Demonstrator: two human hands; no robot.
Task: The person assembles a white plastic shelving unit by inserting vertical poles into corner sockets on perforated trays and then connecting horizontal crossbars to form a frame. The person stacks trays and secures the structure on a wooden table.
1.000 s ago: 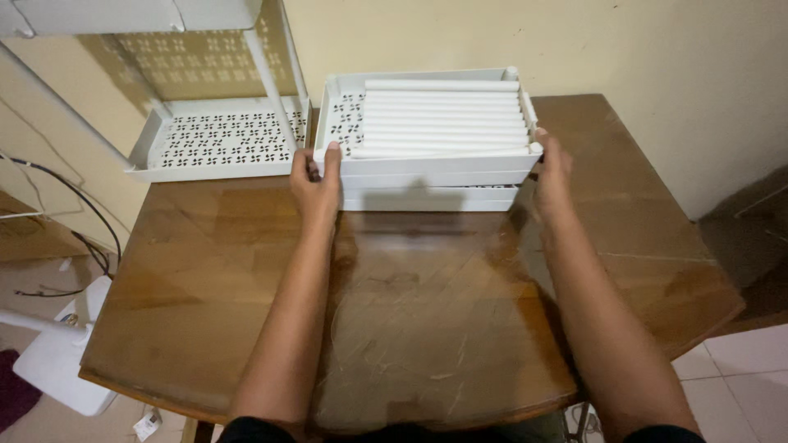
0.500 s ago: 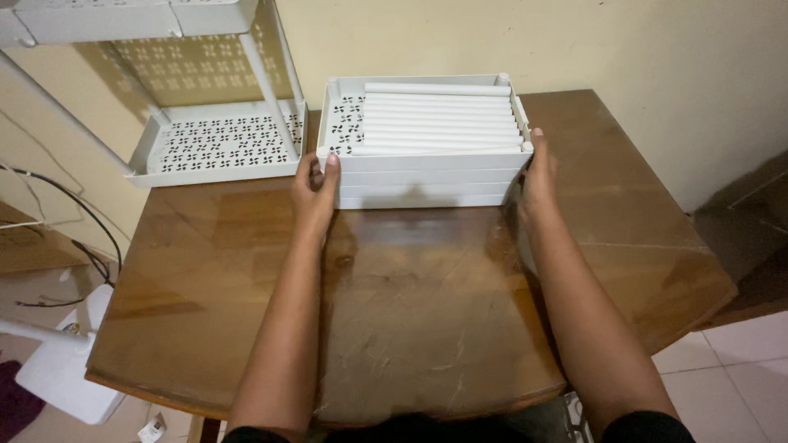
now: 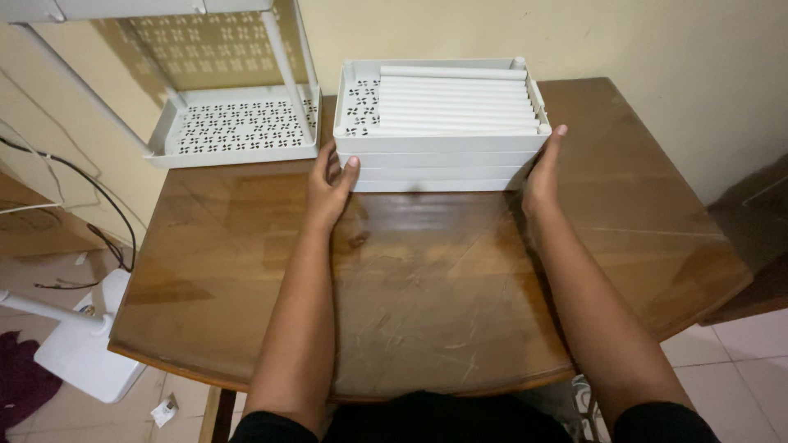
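Note:
A stack of white perforated trays point(image 3: 439, 161) rests at the back of a glossy wooden table point(image 3: 427, 287). The top tray holds several white tubes point(image 3: 460, 102) lying side by side. My left hand point(image 3: 331, 187) grips the stack's front left corner, thumb on the front wall. My right hand point(image 3: 542, 172) presses flat against the stack's right side, fingers pointing away from me. Both forearms reach across the table.
A white perforated shelf rack point(image 3: 234, 127) with upright posts stands to the left of the stack, against the wall. A white stand base point(image 3: 82, 344) and dark cables point(image 3: 107, 238) lie on the floor at the left. The wall runs just behind the table.
The stack has come down from a slight lift and toward me, and it sits flat on the table. Both hands stayed on its sides.

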